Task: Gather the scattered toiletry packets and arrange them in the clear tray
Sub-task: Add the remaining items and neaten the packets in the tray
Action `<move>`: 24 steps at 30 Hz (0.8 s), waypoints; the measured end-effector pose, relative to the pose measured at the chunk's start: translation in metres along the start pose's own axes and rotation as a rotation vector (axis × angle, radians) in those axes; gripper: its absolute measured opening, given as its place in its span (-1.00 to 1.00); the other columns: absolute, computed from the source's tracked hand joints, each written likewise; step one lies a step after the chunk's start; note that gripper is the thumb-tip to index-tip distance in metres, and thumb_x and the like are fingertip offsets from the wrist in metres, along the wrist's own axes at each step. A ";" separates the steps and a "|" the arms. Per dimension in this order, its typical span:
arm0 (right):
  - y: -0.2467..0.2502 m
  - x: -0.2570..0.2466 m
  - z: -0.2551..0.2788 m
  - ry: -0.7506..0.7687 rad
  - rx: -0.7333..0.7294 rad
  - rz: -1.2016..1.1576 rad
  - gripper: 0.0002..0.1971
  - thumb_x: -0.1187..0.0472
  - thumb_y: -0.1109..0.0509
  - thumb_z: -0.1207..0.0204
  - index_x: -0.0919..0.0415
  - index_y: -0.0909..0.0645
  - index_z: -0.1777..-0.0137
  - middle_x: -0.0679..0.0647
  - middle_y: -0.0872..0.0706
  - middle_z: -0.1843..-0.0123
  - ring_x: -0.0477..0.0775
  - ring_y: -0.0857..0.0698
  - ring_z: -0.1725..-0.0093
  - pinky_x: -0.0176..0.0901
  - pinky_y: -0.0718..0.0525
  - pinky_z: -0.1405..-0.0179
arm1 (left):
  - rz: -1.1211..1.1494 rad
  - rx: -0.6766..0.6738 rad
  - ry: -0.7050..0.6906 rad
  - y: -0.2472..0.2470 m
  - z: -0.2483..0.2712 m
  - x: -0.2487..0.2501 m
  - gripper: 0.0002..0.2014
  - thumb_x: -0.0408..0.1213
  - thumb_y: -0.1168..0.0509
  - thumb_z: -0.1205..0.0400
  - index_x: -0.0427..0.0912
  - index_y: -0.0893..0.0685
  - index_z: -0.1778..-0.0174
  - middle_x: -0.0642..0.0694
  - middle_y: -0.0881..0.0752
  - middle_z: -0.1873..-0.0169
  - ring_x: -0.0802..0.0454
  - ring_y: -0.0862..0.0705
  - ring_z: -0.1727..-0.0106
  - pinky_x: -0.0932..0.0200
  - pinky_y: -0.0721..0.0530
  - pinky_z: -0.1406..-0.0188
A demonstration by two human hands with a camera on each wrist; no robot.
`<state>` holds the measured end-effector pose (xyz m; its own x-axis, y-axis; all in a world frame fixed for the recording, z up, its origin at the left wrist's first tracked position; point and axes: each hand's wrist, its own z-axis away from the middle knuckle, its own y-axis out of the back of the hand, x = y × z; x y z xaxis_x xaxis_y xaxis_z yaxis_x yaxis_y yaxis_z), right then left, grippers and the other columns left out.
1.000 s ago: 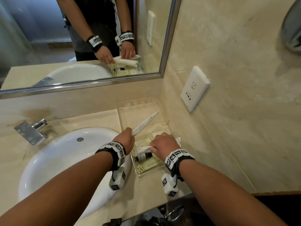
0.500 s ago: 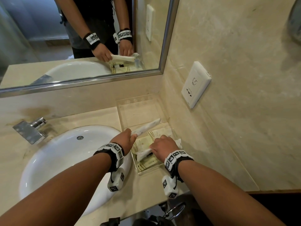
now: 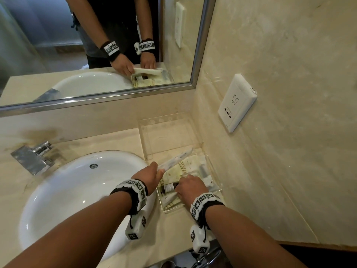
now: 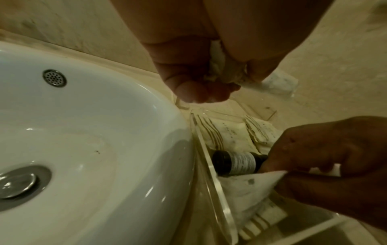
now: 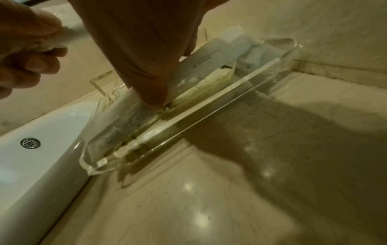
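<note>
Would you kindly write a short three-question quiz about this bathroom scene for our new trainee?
1. True or false: the left hand holds a long white packet.
2. Where does the small dark bottle lie? A) in the sink B) in the clear tray C) on the tap
3. Fill in: the right hand reaches into the ____.

Key: 1 true; 2 B; 3 tray

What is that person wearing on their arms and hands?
Both forearms are bare, with no sleeves showing, and the left hand and right hand wear no gloves. Each wrist has a black band covered in white squares with black blocky patterns. A small white box with the same patterns hangs under each wrist from a black cord.
</note>
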<state>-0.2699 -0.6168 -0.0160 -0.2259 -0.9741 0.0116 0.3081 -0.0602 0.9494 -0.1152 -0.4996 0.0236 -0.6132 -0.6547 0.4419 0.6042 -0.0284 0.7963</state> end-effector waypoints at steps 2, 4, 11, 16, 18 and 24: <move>-0.004 0.000 0.000 0.010 0.000 -0.054 -0.76 0.27 -0.38 -0.55 0.07 -0.78 -0.14 0.15 -0.65 -0.02 0.26 -0.61 -0.07 0.10 -0.60 0.03 | 0.001 -0.015 0.000 -0.002 -0.001 -0.001 -0.67 0.12 0.02 -0.77 -0.11 -0.34 -0.01 -0.02 -0.57 0.33 0.02 -0.55 0.34 0.07 -0.45 0.34; -0.008 0.000 0.001 0.001 -0.003 -0.121 -0.67 0.32 -0.39 -0.53 0.07 -0.74 -0.26 0.15 -0.62 -0.07 0.25 -0.60 -0.08 0.12 -0.66 -0.02 | 0.003 -0.024 -0.003 -0.004 -0.002 0.000 -0.67 0.12 0.03 -0.77 -0.10 -0.34 0.00 -0.02 -0.56 0.33 0.03 -0.55 0.34 0.07 -0.45 0.35; -0.014 0.004 0.011 -0.124 0.124 -0.208 -0.74 0.23 -0.43 -0.46 0.03 -0.61 -0.15 0.07 -0.56 -0.13 0.18 -0.54 -0.11 0.10 -0.50 -0.13 | 0.004 -0.029 -0.005 -0.009 -0.004 0.001 -0.67 0.12 0.02 -0.77 -0.10 -0.34 0.01 -0.01 -0.56 0.32 0.01 -0.55 0.33 0.07 -0.47 0.31; -0.022 0.011 0.016 -0.202 0.104 -0.325 -0.76 0.21 -0.37 -0.59 0.02 -0.58 -0.23 0.04 -0.55 -0.21 0.12 -0.52 -0.16 -0.03 -0.56 -0.14 | 0.011 -0.062 -0.009 -0.016 -0.008 0.002 -0.67 0.13 0.02 -0.77 -0.09 -0.35 -0.02 -0.03 -0.59 0.29 -0.01 -0.60 0.28 0.02 -0.57 0.23; -0.026 0.012 0.016 -0.199 0.077 -0.373 -0.76 0.20 -0.34 -0.64 0.01 -0.61 -0.28 0.03 -0.55 -0.24 0.11 -0.50 -0.21 -0.07 -0.55 -0.15 | 0.006 -0.070 -0.019 -0.019 -0.010 0.003 -0.68 0.13 0.02 -0.76 -0.08 -0.35 -0.04 -0.02 -0.60 0.28 -0.01 -0.61 0.26 0.02 -0.59 0.21; -0.026 0.016 0.022 -0.244 0.033 -0.504 -0.68 0.15 -0.32 -0.60 -0.02 -0.63 -0.34 -0.01 -0.55 -0.30 0.07 -0.47 -0.30 -0.08 -0.49 -0.33 | -0.011 -0.104 -0.040 -0.028 -0.012 0.006 -0.68 0.13 0.03 -0.77 -0.06 -0.37 -0.13 0.00 -0.62 0.18 0.01 -0.63 0.19 0.05 -0.58 0.19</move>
<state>-0.3025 -0.6262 -0.0339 -0.5464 -0.7475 -0.3778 0.0788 -0.4950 0.8653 -0.1296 -0.5115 -0.0014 -0.6387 -0.6232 0.4514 0.6456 -0.1148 0.7550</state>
